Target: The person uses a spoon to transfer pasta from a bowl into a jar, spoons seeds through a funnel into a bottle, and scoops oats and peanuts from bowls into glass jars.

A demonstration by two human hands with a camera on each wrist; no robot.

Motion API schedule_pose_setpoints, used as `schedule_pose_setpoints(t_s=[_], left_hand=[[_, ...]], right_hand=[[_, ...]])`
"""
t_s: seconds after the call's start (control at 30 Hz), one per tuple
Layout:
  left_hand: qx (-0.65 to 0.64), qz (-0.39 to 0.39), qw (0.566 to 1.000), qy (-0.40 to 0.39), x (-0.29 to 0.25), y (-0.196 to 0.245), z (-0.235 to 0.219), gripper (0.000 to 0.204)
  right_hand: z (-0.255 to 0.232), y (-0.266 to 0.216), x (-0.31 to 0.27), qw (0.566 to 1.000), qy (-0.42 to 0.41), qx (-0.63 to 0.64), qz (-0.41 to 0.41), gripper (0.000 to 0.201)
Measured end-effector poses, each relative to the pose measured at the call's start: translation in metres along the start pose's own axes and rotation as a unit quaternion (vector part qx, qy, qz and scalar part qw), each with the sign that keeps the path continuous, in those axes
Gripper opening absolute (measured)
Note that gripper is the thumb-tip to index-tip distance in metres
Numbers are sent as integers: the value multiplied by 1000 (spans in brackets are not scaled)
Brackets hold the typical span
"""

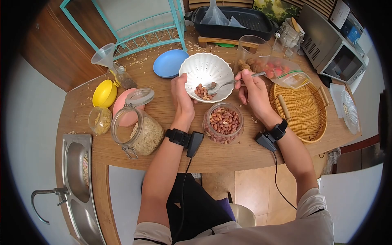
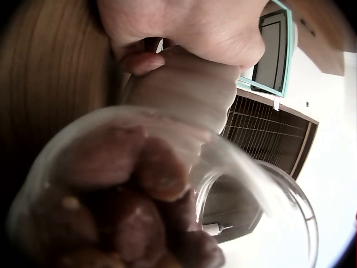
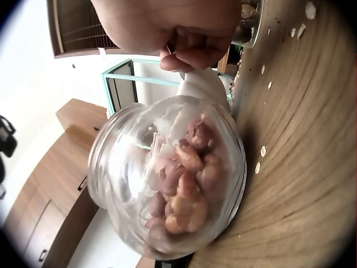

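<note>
A white fluted bowl [image 1: 199, 65] is tilted toward me, with a small heap of peanuts [image 1: 203, 92] at its lower side. My left hand [image 1: 182, 98] grips the bowl by its left side, thumb up at the rim. Between the thumb and fingers of my right hand [image 1: 254, 92] is the handle of a metal spoon [image 1: 228, 83], its head down in the bowl by the peanuts. Just in front of the bowl stands an open glass jar [image 1: 222, 136] of reddish peanuts. Both wrist views show this jar close up, partly covering the bowl [image 2: 178, 89].
Left of my forearm, a clip-lid jar [image 1: 149, 136] of oats leans beside a pink dish [image 1: 122, 108]. A blue plate [image 1: 169, 63] lies behind. To the right are a wicker tray [image 1: 302, 114] and a zip bag [image 1: 288, 73] of red fruit. Oat flakes [image 3: 263, 151] dot the table.
</note>
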State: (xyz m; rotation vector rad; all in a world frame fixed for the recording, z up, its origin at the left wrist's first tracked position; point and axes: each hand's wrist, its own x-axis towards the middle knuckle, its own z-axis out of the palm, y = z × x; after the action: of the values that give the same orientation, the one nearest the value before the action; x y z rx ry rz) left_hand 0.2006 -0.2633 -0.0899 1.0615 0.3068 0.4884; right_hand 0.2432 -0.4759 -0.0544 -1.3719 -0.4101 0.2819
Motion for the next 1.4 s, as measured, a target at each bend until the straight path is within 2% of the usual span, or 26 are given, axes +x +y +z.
schedule_pose_setpoints(t_s=[0.3,0.53,0.8,1.13,1.33,1.4], left_hand=[[13,-2,1000,5,0,1,0,54],[39,-2,999,18,-1,5,0,53],[62,-7,998,12,-3,8,0,52],[76,-9,997,14,-6,11,2,52],[114,-19,993,39,-10,15,7,48],[115,-17,993,37,-9,13,6,48]], right_hand=[[-2,-1,1,998,50,37,-9,40],[-1,-2,0,998,56,26,-14,40],[-1,-5,-3,993,83,73,-32,42],[1,-7,-5,990,80,111,-44,44],[3,-14,-7,982,82,169,-21,44],[2,-13,-7,982,59,177,-22,44]])
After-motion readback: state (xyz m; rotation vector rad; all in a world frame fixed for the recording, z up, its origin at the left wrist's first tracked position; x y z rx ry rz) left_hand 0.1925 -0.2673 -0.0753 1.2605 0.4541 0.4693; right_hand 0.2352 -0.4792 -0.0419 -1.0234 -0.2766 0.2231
